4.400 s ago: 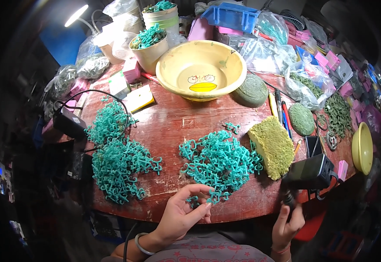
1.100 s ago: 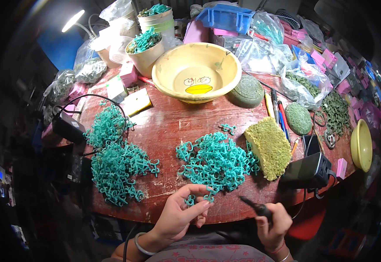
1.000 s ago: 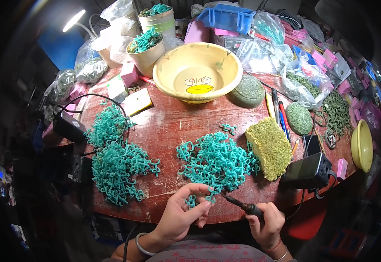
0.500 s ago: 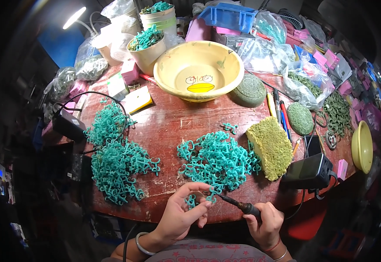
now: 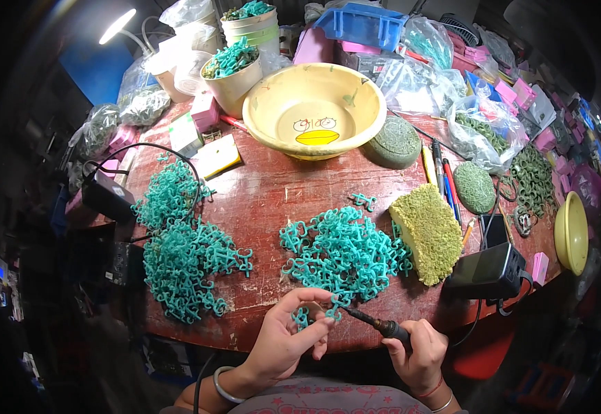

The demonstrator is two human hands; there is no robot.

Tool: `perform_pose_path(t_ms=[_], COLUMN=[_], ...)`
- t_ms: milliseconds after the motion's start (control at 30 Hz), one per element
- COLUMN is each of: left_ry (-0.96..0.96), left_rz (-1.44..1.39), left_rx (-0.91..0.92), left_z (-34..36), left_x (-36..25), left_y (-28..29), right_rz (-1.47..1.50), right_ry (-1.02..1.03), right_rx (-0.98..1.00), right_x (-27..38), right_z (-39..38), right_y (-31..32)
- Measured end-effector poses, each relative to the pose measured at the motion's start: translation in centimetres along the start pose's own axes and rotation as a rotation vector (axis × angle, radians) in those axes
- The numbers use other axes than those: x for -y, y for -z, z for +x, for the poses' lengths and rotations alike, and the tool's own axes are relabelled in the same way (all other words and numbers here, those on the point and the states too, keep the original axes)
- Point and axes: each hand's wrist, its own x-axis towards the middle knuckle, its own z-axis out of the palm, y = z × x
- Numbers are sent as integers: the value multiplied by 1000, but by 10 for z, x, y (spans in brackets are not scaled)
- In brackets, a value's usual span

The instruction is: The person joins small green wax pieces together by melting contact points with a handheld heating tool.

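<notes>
My left hand [image 5: 288, 337] pinches a small curly green wax-like piece [image 5: 334, 312] between thumb and fingertips, above the table's near edge. Another green piece [image 5: 301, 318] shows within the curl of the same hand. Wrapped round the dark handle of a soldering iron [image 5: 391, 329] is my right hand [image 5: 421, 355]. The iron's thin tip points left and reaches the held piece; whether it touches cannot be made out. Just beyond the fingers lies a loose pile of green pieces [image 5: 345, 252]. A second, longer pile [image 5: 183, 265] spreads over the table's left side.
A yellow sponge-like block [image 5: 428, 234] stands right of the middle pile, beside a black box [image 5: 486, 270] with cables. Farther back are a cream basin [image 5: 314, 148], a round green stone [image 5: 393, 143], pens [image 5: 448, 183] and tubs of green pieces [image 5: 235, 86]. Plastic bags [image 5: 483, 134] crowd the right.
</notes>
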Motion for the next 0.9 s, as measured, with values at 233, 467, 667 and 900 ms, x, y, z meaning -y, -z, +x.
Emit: perform_pose_path(t_ms=[233,467,667,900], left_ry=[-2,27,61,-26], left_rz=[5,16,-25,-132], left_rx=[1,29,51,167], left_z=[-1,-1,-1,-7], left_x=[-1,-4,-4,-9], left_y=[-1,-1,3,16], right_rz=[7,-252,-412,-353], right_ry=[-31,-323,-379,-350], right_rx=[26,-262,-162,-236], right_x=[3,-15,-19,-22], right_z=[-1,-23,-21,-24], right_y=[5,26,28,24])
